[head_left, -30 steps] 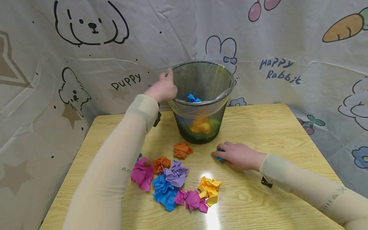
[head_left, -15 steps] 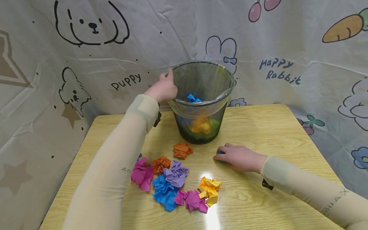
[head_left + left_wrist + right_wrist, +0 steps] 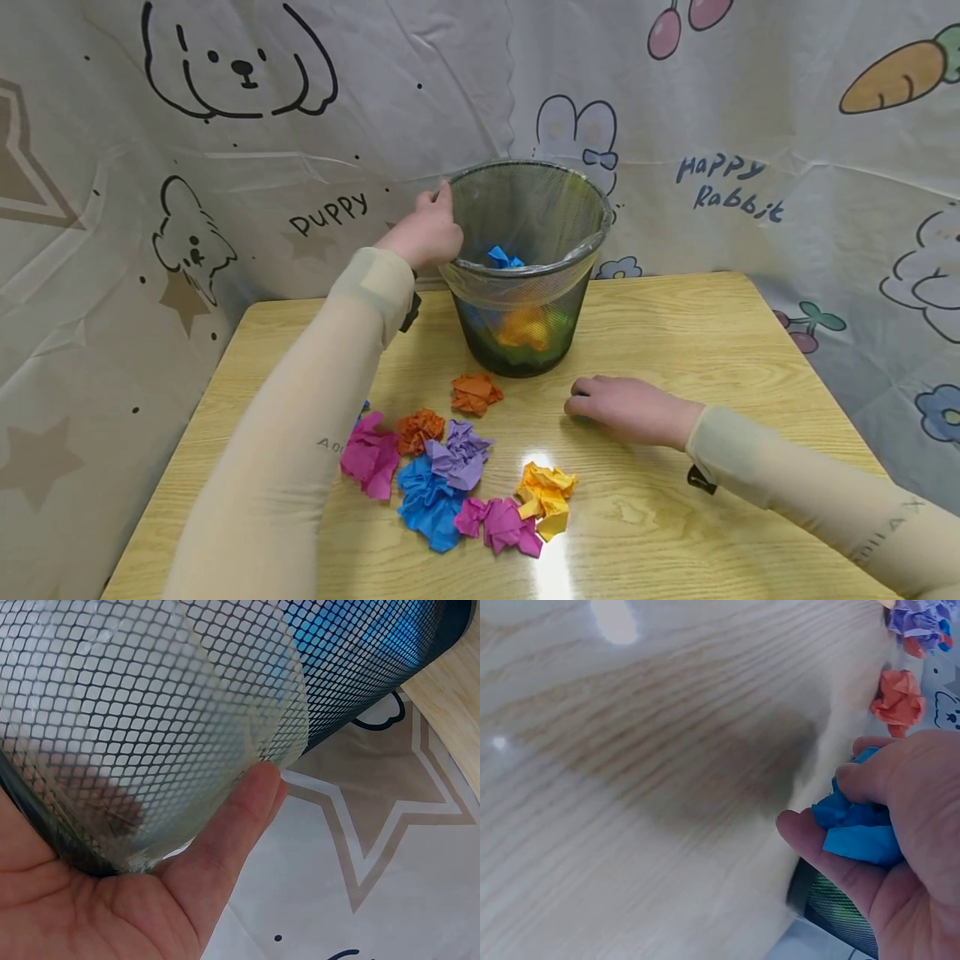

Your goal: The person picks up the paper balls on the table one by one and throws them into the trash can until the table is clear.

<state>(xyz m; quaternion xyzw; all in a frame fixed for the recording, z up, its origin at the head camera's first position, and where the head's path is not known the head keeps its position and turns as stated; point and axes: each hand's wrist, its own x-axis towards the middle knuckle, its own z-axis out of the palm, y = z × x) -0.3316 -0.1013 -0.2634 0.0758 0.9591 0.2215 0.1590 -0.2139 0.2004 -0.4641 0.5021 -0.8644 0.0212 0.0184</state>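
Note:
My left hand (image 3: 423, 232) grips the left rim of a black mesh wastebasket (image 3: 517, 275) lined with a clear bag. In the left wrist view the thumb (image 3: 238, 806) lies along the outside of the mesh wall, and other fingers show dimly through it. A crumpled blue paper ball (image 3: 859, 825) is held between the thumb and fingers of my right hand (image 3: 630, 410), low over the table right of the basket. From the head view that ball is almost hidden. Nearest to this hand on the table are an orange paper ball (image 3: 476, 393) and a yellow one (image 3: 547, 498).
More crumpled paper lies front left: a purple ball (image 3: 459, 454), a large blue one (image 3: 429, 500), magenta ones (image 3: 371, 457) and another orange one (image 3: 420, 430). Blue and yellow paper shows inside the basket. A printed curtain (image 3: 360, 100) hangs behind the wooden table (image 3: 697, 333).
My right hand has closed around the blue paper ball and shifted slightly right, with the ball now nearly out of sight in the head view. The left hand and basket stay put.

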